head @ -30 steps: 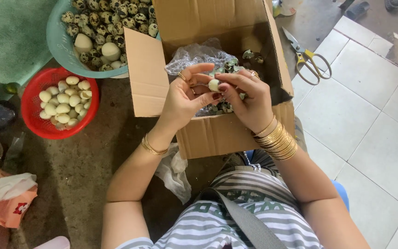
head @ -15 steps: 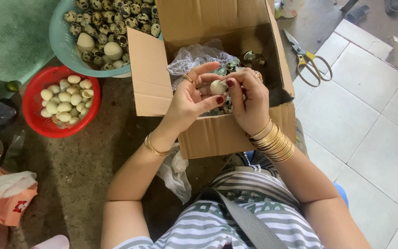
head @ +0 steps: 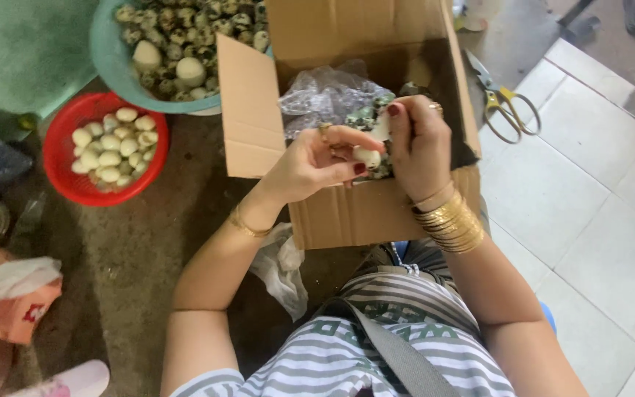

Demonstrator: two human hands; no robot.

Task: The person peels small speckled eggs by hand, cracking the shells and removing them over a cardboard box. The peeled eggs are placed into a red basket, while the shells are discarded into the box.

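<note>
Both hands are over an open cardboard box [head: 347, 213]. My left hand [head: 314, 162] pinches a small white peeled egg [head: 367, 156] between thumb and fingers. My right hand [head: 416, 143] touches the same egg from the right and holds a piece of shell at its fingertips. Beneath the hands, inside the box, lies a crumpled clear plastic bag [head: 325, 95] with speckled shell bits [head: 365, 117]. Gold bangles ring my right wrist.
A red basket [head: 63, 180] of peeled white eggs sits at the left. Behind it a teal bowl [head: 111, 70] holds several speckled eggs. Yellow-handled scissors [head: 505, 110] lie on the tiles to the right. An orange bag [head: 12, 305] lies at lower left.
The camera view has shifted slightly. My hands have turned the egg between them, and more of its white surface is bare.
</note>
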